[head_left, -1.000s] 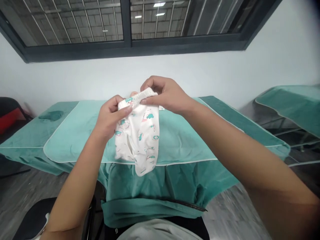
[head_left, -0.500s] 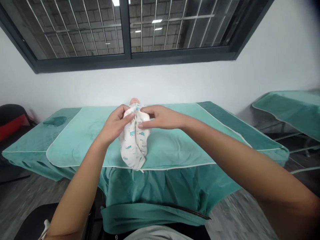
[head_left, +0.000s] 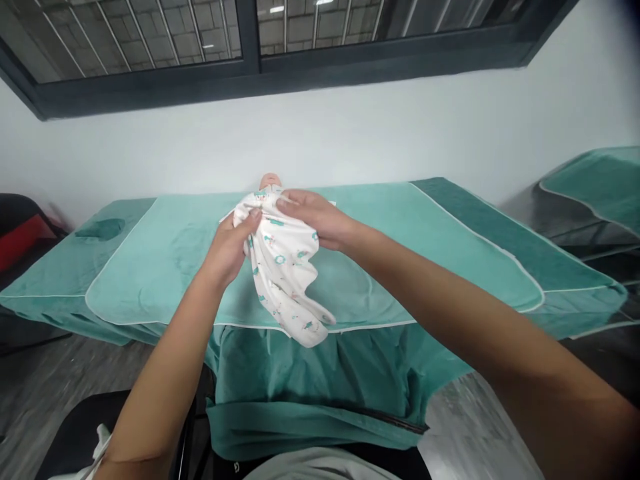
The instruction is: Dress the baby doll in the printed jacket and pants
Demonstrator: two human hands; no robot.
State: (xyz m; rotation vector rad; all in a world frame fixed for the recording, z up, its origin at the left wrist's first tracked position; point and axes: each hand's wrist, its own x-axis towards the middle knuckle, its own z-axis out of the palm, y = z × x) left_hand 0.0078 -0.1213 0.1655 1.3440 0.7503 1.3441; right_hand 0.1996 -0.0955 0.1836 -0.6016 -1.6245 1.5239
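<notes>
Pale green cloth [head_left: 185,273] covered a bed [head_left: 480,233] beneath the barred window [head_left: 150,88]. I saw the left hand [head_left: 229,252] pinch a white printed garment [head_left: 285,267] under its thumb, while the right hand [head_left: 323,219] gripped the other side; its lower end hung near the bed's front edge, a doll's head [head_left: 271,180] beyond.

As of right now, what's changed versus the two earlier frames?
The printed baby pants have swung right at their lower end and now hang slanted. More of the doll's head shows than at first. Left hand and right hand stay on the fabric; massage bed unchanged.
</notes>
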